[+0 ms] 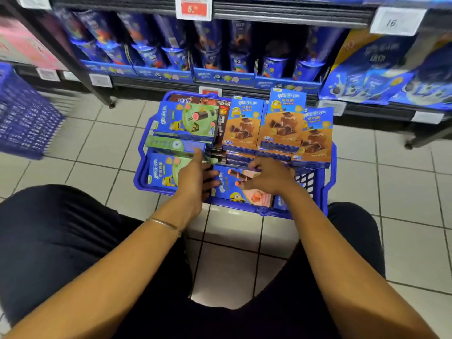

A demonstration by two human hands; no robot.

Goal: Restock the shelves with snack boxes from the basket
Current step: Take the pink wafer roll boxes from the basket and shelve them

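Note:
A blue plastic basket (326, 192) stands on the tiled floor before the low shelf (220, 83). It is filled with snack boxes: green ones (188, 118) at the left, brown chocolate ones (281, 123) upright at the right, and a pink strawberry box (234, 189) lying flat at the front. My left hand (193, 177) reaches over the green boxes with fingers extended, its fingertips at the pink box's left edge. My right hand (266, 176) has its fingers curled over the pink box's top edge.
The shelf above holds rows of blue snack packs in display trays (225, 75). A large blue bag pack (381, 69) fills the right section. A second blue crate (22, 118) stands at the left. My knees in dark trousers flank the basket.

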